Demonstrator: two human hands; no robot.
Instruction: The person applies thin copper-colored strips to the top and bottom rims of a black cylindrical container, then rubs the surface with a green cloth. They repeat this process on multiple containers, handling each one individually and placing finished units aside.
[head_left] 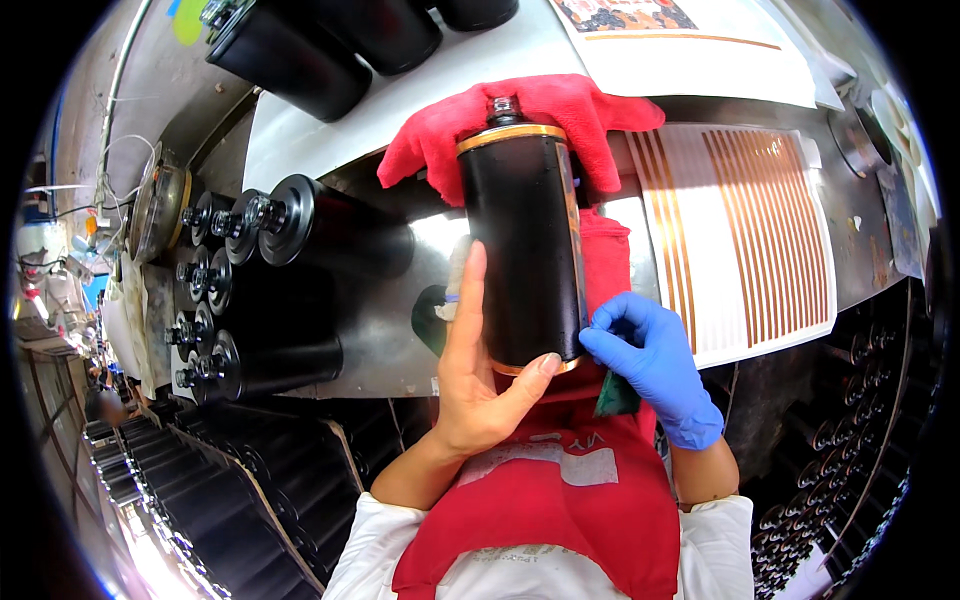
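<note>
Black cylindrical bottle with gold bands (522,250) rests on red plush cloth (430,140), neck pointing away. Bare left hand (480,395): thumb and index spread, thumb at base, index along side. Blue-gloved right hand (650,355): thumb and index pressed together at the bottle's lower right edge; can't tell if pinching anything. Probably seating trim: brace left against rolling, press lightly, evenly, don't drag the gold edge.
</note>
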